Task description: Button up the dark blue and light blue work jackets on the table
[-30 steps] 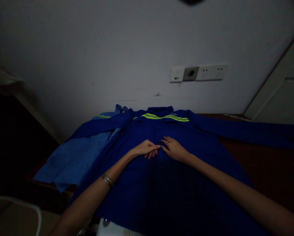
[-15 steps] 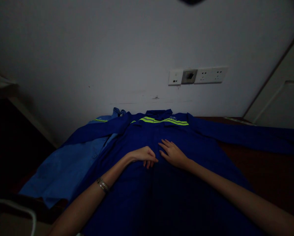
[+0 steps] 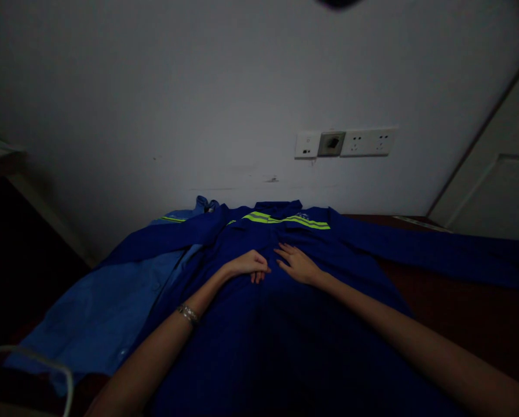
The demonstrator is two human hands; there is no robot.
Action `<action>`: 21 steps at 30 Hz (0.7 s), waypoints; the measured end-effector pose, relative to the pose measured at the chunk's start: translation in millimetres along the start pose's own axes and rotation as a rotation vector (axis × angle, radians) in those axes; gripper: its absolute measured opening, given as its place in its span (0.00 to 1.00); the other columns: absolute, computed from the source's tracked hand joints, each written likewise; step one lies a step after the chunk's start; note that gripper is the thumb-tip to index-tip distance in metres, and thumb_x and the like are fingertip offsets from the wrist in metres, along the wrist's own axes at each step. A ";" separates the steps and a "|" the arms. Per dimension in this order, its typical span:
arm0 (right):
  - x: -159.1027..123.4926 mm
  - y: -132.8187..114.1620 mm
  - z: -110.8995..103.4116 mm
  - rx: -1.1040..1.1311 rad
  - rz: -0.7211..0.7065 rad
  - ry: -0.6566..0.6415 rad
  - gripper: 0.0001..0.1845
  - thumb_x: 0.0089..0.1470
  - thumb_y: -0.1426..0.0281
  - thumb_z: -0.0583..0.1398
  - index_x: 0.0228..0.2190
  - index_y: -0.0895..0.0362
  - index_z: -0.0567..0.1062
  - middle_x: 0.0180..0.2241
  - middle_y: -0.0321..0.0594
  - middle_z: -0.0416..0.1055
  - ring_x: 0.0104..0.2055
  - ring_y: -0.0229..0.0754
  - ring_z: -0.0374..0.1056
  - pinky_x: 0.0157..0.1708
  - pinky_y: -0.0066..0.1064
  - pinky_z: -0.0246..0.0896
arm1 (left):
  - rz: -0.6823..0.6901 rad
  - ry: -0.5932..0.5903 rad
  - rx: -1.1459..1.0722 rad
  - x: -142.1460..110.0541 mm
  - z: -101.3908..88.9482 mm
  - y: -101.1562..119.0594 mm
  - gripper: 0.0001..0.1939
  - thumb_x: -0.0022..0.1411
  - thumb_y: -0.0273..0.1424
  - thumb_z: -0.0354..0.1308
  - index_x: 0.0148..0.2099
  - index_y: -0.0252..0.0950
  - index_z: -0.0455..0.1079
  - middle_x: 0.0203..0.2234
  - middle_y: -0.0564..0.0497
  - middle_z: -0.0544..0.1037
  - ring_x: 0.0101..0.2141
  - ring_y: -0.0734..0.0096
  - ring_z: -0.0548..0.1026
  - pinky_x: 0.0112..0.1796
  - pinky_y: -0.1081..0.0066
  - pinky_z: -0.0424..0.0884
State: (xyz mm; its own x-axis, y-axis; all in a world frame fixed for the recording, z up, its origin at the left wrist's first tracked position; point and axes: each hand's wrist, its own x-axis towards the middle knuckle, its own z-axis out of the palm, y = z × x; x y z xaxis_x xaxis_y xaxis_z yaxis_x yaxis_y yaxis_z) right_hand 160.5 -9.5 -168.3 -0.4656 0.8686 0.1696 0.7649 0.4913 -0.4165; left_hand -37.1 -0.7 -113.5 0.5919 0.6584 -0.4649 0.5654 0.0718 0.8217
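Observation:
A dark blue work jacket (image 3: 225, 324) lies spread front up, its collar by the wall and a yellow-green and grey reflective stripe across the chest. My left hand (image 3: 248, 264) is closed in a pinch at the middle of its front, on the front edge. Just right of it, my right hand (image 3: 299, 265) rests palm down on the cloth with its fingers spread. Both hands are below the chest stripe. The jacket's lower part is in deep shadow. Partly under its left-side sleeve lies a lighter blue garment (image 3: 98, 310), also with a reflective stripe.
The dark red-brown tabletop (image 3: 454, 313) shows at the right, under the outstretched sleeve (image 3: 442, 249). Behind stands a pale wall (image 3: 155, 104) with a row of sockets (image 3: 346, 143). A panelled white door (image 3: 498, 185) is at the right. A white cable (image 3: 46, 360) curves at the lower left.
Both hands have moved a little up the jacket front, closer to the chest stripe. The left stays pinched and the right stays flat. The camera view has tilted slightly.

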 end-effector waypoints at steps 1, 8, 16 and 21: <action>0.8 0.2 0.2 0.001 0.001 -0.001 0.27 0.56 0.60 0.47 0.55 0.57 0.60 0.59 0.48 0.50 0.61 0.47 0.45 0.57 0.41 0.39 | -0.002 -0.005 -0.003 -0.2 -0.8 0.3 0.14 0.48 0.36 0.59 0.21 0.30 0.65 0.14 0.54 0.71 0.14 0.80 0.68 0.16 0.81 0.62; -0.5 -2.2 0.8 -0.008 0.006 0.016 0.27 0.56 0.60 0.47 0.54 0.57 0.61 0.58 0.48 0.51 0.60 0.48 0.45 0.57 0.41 0.40 | 0.029 0.007 -0.018 -5.7 1.3 -1.1 0.14 0.49 0.37 0.58 0.22 0.31 0.64 0.14 0.54 0.71 0.14 0.79 0.69 0.17 0.80 0.63; -2.4 -4.4 2.5 -0.005 0.016 0.054 0.26 0.56 0.61 0.47 0.53 0.58 0.62 0.57 0.49 0.53 0.60 0.47 0.47 0.57 0.40 0.41 | 0.063 0.095 -0.019 -11.5 10.4 0.9 0.14 0.50 0.35 0.56 0.20 0.31 0.63 0.11 0.56 0.68 0.12 0.81 0.66 0.14 0.81 0.60; -2.3 -5.2 4.7 0.023 0.018 0.064 0.25 0.55 0.63 0.48 0.53 0.58 0.63 0.57 0.48 0.54 0.60 0.47 0.47 0.57 0.41 0.41 | 0.033 0.122 -0.042 -12.2 12.2 0.4 0.14 0.50 0.36 0.56 0.19 0.32 0.62 0.11 0.56 0.68 0.12 0.80 0.65 0.14 0.81 0.59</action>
State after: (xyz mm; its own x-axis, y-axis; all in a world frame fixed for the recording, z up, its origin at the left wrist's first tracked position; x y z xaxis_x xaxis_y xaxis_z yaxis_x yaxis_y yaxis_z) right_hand 155.5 -14.3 -170.7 -0.4214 0.8801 0.2186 0.7623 0.4743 -0.4404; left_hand -37.1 -17.9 -111.5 0.5346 0.7468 -0.3956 0.5207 0.0776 0.8502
